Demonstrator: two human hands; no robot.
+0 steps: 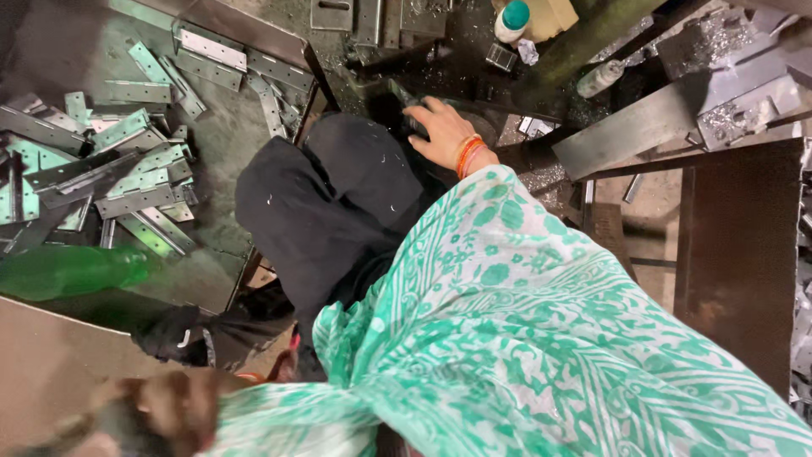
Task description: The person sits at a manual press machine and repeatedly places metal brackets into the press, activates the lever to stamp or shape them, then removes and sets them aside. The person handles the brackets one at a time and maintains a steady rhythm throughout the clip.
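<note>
The right hand point(441, 129) reaches away from the body, wrist bent, with orange bangles point(467, 156) round the wrist and a loose green-and-white patterned sleeve point(541, 338) covering the arm behind it. Its fingers curl round the end of a dark metal piece point(404, 101) that lies just beyond the black-clad knee point(338, 203); the grip looks closed on it, though the fingertips are partly hidden. The left hand point(148, 415) sits at the near left edge, blurred and dark, and whether it is clenched or loose cannot be told.

To the left, a shallow metal tray point(220, 127) holds a heap of flat metal strips point(127, 178) with holes along them, piled at all angles, some greenish in the light. A green plastic bottle point(72, 271) lies on its side at the tray's near edge. Far off, past the right hand, a white bottle with a teal cap point(511, 20) stands on the dirty floor among metal scraps and shavings. To the right, a heavy steel bar point(660, 123) slants across, with a dark flat plate point(736, 254) nearer. The floor point(651, 199) between them is bare and dusty.
</note>
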